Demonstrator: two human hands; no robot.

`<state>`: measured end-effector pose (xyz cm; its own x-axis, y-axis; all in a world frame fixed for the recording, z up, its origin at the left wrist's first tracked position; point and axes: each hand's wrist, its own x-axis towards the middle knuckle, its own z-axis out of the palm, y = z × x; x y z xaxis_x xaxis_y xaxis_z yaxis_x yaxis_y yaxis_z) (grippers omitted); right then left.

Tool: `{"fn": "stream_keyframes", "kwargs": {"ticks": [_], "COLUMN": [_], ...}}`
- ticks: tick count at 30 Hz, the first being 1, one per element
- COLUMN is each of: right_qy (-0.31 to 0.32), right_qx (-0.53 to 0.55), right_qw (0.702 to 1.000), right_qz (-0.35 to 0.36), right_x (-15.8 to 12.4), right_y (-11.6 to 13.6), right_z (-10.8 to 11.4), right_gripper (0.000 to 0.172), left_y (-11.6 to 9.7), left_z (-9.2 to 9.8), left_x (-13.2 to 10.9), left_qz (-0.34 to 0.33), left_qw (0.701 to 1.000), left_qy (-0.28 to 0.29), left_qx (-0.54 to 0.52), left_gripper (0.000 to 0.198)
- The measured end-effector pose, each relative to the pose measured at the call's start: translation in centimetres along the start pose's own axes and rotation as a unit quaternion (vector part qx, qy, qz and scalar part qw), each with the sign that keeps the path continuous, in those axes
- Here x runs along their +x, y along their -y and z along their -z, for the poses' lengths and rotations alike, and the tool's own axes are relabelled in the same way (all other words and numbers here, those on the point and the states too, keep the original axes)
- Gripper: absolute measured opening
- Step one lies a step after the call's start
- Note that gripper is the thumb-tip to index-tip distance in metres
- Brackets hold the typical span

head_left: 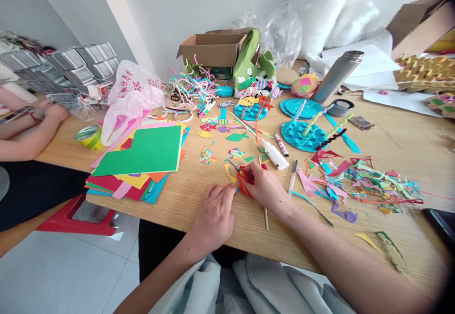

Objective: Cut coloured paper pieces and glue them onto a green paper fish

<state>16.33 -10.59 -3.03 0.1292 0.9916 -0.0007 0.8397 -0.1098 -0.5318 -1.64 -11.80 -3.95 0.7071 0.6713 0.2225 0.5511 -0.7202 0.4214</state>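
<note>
My right hand [267, 187] grips red-handled scissors [243, 181], whose blades point away to the left just above the table. Close beside it, my left hand [216, 215] is closed, fingers pressed together at the tabletop. A bit of blue shows by its fingertips; what they hold is mostly hidden. Beyond the scissors lie two small heaps of paper confetti [235, 153], a green paper fish [237, 136] and several other paper fish. A yellow paper scrap [230, 174] is near the blades. To the right are a white glue bottle [275, 154] and a marker [281, 144].
Stacked coloured paper [142, 150] lies left, near a tape roll [88, 137]. Paper scraps [369, 181] spread right. Behind are blue discs [302, 136], a steel flask [337, 77], pipe cleaners [190, 86] and a cardboard box [213, 46]. Another person's hands [53, 111] rest far left.
</note>
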Motion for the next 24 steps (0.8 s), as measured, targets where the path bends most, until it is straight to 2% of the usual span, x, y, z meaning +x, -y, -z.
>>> {"fn": "stream_keyframes", "kwargs": {"ticks": [6, 12, 16, 24], "right_qy": [-0.006, -0.002, -0.003, -0.005], "right_qx": [-0.007, -0.015, -0.016, -0.009], "right_qw": [1.0, 1.0, 1.0, 1.0], "right_qz": [0.015, 0.014, 0.015, 0.02], "right_x": [0.01, 0.04, 0.05, 0.13], "right_y": [-0.13, -0.11, -0.21, -0.74], "right_z": [-0.28, -0.25, -0.27, -0.68], "right_gripper": [0.012, 0.012, 0.013, 0.012], "left_y": [0.08, 0.49, 0.78, 0.94], "left_z": [0.06, -0.29, -0.35, -0.33], "left_x": [-0.04, -0.58, -0.84, -0.96], "left_qz": [0.003, 0.028, 0.054, 0.076], "left_qw": [1.0, 0.996, 0.99, 0.982], "left_qy": [-0.011, -0.049, -0.06, -0.089], "left_qx": [-0.013, -0.071, -0.119, -0.146], "left_gripper": [0.061, 0.065, 0.064, 0.058]}}
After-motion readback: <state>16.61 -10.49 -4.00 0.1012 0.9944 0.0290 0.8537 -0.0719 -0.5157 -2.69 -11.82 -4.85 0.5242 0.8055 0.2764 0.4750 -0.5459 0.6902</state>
